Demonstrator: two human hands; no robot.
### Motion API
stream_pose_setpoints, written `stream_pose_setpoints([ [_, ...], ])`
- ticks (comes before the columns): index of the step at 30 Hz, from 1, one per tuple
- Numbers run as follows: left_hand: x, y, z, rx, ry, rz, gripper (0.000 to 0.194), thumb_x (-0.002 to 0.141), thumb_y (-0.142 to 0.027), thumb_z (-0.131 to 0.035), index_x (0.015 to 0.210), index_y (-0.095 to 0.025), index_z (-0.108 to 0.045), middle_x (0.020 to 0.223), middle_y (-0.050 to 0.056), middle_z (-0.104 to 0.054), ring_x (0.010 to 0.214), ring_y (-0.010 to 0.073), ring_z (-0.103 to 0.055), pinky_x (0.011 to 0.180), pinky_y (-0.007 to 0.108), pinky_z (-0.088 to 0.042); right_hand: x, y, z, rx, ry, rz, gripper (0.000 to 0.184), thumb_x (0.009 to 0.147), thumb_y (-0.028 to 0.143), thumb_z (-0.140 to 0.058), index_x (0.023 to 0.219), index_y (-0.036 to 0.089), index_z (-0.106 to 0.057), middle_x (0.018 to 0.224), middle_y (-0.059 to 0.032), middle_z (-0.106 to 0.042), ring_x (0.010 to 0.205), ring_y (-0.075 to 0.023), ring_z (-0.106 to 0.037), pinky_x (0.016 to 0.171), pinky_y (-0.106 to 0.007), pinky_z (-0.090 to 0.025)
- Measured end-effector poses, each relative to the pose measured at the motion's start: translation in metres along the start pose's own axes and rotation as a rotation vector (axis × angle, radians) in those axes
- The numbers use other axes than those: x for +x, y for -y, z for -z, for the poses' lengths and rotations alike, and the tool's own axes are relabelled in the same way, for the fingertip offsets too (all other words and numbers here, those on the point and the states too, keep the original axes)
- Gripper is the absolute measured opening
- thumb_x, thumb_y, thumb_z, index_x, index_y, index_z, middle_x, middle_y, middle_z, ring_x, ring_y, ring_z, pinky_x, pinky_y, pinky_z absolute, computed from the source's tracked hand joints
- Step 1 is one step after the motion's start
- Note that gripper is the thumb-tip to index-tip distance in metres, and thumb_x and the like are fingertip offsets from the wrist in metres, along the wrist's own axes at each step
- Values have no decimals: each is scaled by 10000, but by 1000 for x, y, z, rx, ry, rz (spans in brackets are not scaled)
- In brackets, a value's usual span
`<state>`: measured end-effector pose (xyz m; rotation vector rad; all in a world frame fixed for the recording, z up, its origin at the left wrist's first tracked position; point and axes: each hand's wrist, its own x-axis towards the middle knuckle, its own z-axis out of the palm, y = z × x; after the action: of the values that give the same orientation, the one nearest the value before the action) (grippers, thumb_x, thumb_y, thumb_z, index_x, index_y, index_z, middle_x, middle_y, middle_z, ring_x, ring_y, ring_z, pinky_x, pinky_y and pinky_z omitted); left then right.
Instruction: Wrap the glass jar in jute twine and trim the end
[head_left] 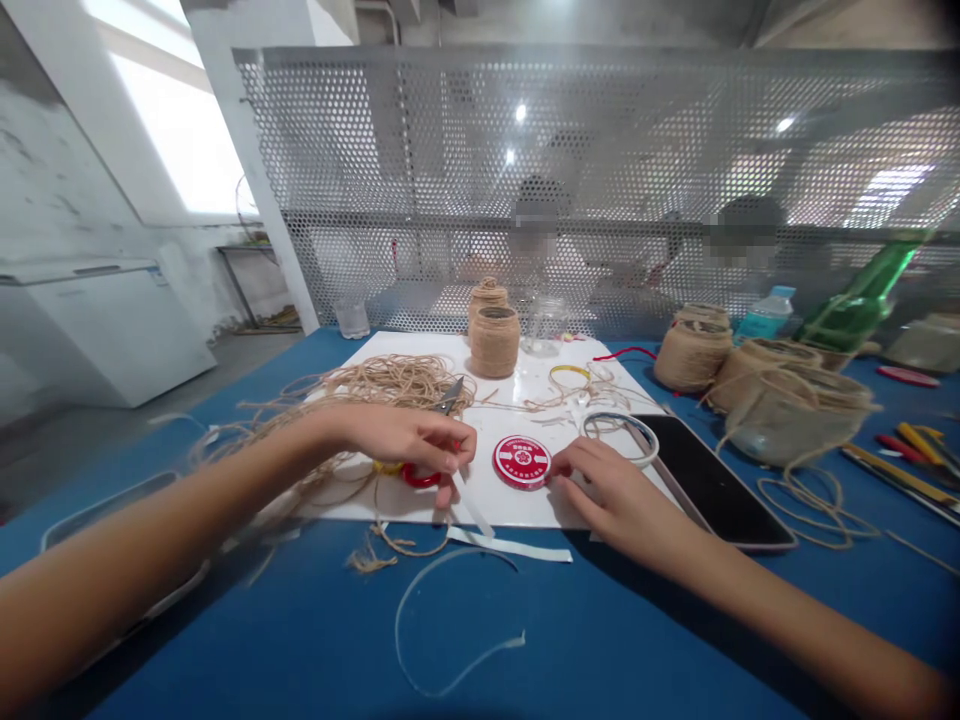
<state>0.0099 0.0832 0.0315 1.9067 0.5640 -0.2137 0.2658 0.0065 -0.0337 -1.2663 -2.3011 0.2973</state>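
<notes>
My left hand (416,445) rests on the white board (517,500), its fingers closed over the red handles of a pair of scissors (429,450) whose blades point up toward a heap of jute twine (382,385). A thin white strip also runs down from its fingertips. My right hand (611,490) lies flat with fingers spread, fingertips touching the edge of a round red lid (522,461) on the board. A twine-wrapped jar (494,340) stands at the board's far side.
A dark phone (712,480) lies right of my right hand. Several twine-wrapped pots (694,352), a green glass bottle (862,300) and hand tools (911,450) sit at the right. White strips (510,545) lie on the blue table. People sit behind a perforated metal screen (600,190).
</notes>
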Motion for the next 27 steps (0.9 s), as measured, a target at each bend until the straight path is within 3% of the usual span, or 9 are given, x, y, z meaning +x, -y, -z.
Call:
stream_pose_setpoints([
  [4, 6, -4, -7, 55, -55, -37, 160, 866, -333, -419, 810, -185, -401, 758, 15, -576, 535, 83, -413, 500, 212, -301, 5, 12, 1, 195, 68, -74, 184, 864, 211, -420, 849, 196, -603, 852, -40, -604, 793, -160, -539, 708, -289, -421],
  [7, 17, -2, -8, 133, -202, -100, 139, 870, -318, -415, 835, -183, -420, 777, 9, -542, 552, 80, -411, 502, 205, -314, 11, 15, 1, 261, 84, -132, 195, 864, 259, -433, 850, 204, -619, 860, -29, -624, 781, -156, -552, 692, -283, -426],
  [12, 32, 5, -7, 253, -420, -186, 140, 896, -302, -343, 904, -182, -416, 884, 24, -498, 757, 114, -435, 683, 236, -354, 13, 3, -1, 189, 12, -135, 207, 863, 269, -414, 857, 189, -605, 820, -41, -622, 721, -159, -546, 640, -287, -430],
  [15, 34, 10, -8, 266, -475, -162, 153, 902, -318, -317, 893, -182, -386, 870, 18, -471, 793, 119, -436, 721, 253, -349, 10, -4, -3, 30, -84, -101, 291, 821, 325, -485, 1061, 165, -528, 983, -97, -592, 873, -212, -538, 740, -351, -430],
  [18, 33, 14, -10, 227, -494, -159, 144, 905, -313, -311, 898, -183, -372, 883, 18, -480, 829, 123, -478, 753, 268, -362, 8, -3, -8, -180, -119, -107, 722, 688, 485, -608, 1275, 147, -359, 1193, -166, -485, 1068, -321, -448, 856, -472, -363],
  [20, 32, 15, -12, 177, -474, -149, 144, 907, -318, -308, 899, -184, -359, 859, 14, -498, 799, 117, -519, 747, 273, -379, 10, 0, -12, -250, -88, -124, 866, 622, 568, -621, 1319, 164, -305, 1214, -173, -470, 1083, -359, -431, 855, -508, -339],
  [23, 31, 15, -15, 103, -442, -113, 160, 911, -342, -287, 885, -189, -328, 780, -7, -504, 697, 104, -554, 674, 262, -406, 16, 3, -19, -285, -42, -147, 859, 625, 587, -594, 1320, 175, -301, 1142, -166, -521, 1042, -362, -461, 831, -513, -322],
  [27, 29, 18, -17, 37, -434, -105, 161, 911, -348, -288, 870, -192, -303, 781, -13, -495, 586, 72, -544, 554, 218, -398, 24, 3, -24, -272, -37, -159, 743, 679, 479, -563, 1302, 165, -307, 1097, -162, -551, 999, -327, -487, 803, -470, -307],
])
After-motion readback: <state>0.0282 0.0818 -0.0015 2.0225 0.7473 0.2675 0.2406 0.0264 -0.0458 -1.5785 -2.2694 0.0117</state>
